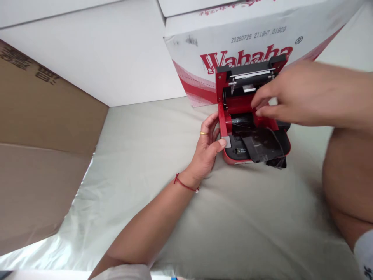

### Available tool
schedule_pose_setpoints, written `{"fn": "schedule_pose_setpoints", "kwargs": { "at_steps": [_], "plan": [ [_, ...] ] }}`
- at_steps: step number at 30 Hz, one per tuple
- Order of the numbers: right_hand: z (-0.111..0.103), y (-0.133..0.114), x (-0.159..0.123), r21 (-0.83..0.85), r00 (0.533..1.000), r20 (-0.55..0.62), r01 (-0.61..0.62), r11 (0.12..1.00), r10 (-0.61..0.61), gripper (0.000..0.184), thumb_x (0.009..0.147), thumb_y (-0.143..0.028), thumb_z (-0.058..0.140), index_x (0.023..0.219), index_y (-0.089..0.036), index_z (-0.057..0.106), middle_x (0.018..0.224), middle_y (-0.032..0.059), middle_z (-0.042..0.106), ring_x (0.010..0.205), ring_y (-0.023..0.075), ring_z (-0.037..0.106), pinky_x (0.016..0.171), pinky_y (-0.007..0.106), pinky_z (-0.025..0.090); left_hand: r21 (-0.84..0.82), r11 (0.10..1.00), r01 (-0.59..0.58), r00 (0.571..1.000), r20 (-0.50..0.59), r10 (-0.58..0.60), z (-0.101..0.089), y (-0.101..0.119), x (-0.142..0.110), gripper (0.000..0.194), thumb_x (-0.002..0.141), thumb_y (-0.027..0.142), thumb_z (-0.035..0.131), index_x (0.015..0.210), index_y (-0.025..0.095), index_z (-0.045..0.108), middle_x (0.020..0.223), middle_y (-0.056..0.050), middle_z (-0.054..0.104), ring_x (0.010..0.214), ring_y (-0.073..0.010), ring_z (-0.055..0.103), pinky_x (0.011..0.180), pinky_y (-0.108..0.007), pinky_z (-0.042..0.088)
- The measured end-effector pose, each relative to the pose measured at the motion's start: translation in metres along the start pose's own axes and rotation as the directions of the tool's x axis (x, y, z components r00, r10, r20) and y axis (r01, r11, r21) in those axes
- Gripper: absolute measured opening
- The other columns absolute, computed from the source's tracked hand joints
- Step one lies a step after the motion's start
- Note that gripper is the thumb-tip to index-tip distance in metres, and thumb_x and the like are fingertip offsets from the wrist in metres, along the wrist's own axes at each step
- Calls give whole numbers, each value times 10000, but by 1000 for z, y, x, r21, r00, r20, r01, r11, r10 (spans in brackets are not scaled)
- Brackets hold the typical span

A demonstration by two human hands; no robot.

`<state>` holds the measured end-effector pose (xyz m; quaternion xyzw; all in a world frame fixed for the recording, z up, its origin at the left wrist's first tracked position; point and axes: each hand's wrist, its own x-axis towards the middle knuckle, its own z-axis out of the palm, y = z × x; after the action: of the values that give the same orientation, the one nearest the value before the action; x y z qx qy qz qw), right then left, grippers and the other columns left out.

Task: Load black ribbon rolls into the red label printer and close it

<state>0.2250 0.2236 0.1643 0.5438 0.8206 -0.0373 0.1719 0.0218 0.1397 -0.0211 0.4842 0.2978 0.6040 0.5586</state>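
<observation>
A red and black label printer (227,157), its lid (219,86) raised, rests on the pale green sheet. My left hand (208,146) grips its left side, thumb on the grey corner piece and fingers around the outer wall. Inside lies a dark roll (242,119), and a loose sheet of shiny black film (262,144) hangs over the front edge. My right hand (287,95) reaches in from the right over the open compartment, slightly blurred. Its thumb and fingers are drawn together near the right inner wall; whatever lies between them is hidden.
A white and red Wahaha carton (186,54) stands right behind the raised lid. White boxes (96,54) line the back, and a brown cardboard box (43,155) is at the left. A bent leg (346,175) is close by on the right, above the creased sheet (140,155).
</observation>
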Motion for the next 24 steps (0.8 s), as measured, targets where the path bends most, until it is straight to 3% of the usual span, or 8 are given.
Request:
{"fn": "schedule_pose_setpoints", "kwargs": {
  "at_steps": [2,6,12,16,19,24],
  "plan": [
    [6,-14,8,-6,997,82,-10,1000,10,295,1043,-371,637,1211,-259,852,993,73,774,865,206,656,819,373,448,5,1000,0,1000,-4,0,-1,0,0,727,940,642,877,1551,385,581,1756,-54,538,1676,-342,501,1393,-544,436],
    [13,-37,16,-67,994,85,-67,995,73,345,1015,-350,658,1306,-245,811,1190,155,767,1065,350,713,861,438,522,24,1000,-6,1000,11,5,-2,-2,1,759,930,667,879,1560,386,563,1735,-59,556,1705,-361,466,1429,-579,371],
    [19,-43,16,-37,997,62,54,998,-51,307,1007,-208,547,1220,-169,765,1354,173,742,1182,356,700,934,431,525,18,1000,-14,1000,-8,14,-1,-4,1,746,930,643,890,1552,375,578,1729,-51,570,1715,-349,455,1438,-555,373],
    [20,-41,19,-57,996,69,65,996,-61,283,998,-260,596,1206,-196,777,1219,160,766,1045,315,696,840,396,477,20,1000,-12,1000,-9,13,0,-5,1,755,926,657,891,1549,370,575,1738,-56,566,1706,-342,471,1431,-550,388],
    [15,-35,16,-76,995,77,72,994,-67,279,982,-319,671,1224,-252,794,1091,88,775,881,234,654,774,352,421,18,1000,-15,1000,-8,15,-1,-6,2,753,924,657,892,1545,371,574,1733,-59,568,1708,-344,467,1434,-553,377],
    [3,13,-15,-54,990,-101,90,994,-96,381,948,-465,833,1311,-353,798,781,-35,707,648,120,554,732,328,393,0,1000,-26,1000,-14,26,-1,-6,1,720,930,616,900,1538,375,596,1715,-47,576,1688,-327,484,1427,-539,383]
  ]
}}
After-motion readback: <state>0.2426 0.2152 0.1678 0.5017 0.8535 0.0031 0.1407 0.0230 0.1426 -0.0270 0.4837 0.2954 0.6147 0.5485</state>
